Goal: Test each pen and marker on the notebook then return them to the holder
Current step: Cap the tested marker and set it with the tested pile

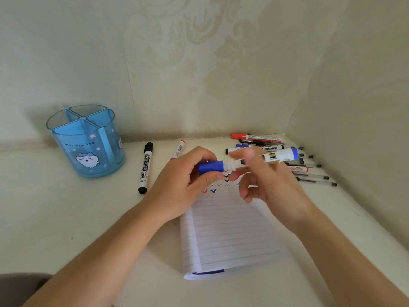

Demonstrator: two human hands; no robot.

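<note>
A blue marker (276,157) is held level above the top of the lined notebook (230,231). My left hand (183,185) grips its blue cap (210,167). My right hand (265,176) pinches the white barrel just right of the cap. Small red, blue and black tick marks (213,191) show on the notebook's upper lines. The blue, divided pen holder (86,140) stands at the far left with no pens visible in it.
A black marker (145,168) and a red-capped marker (178,149) lie between holder and notebook. A pile of several markers and thin pens (287,160) lies in the far right corner, a red marker (256,136) at its back. Walls close the desk behind and to the right.
</note>
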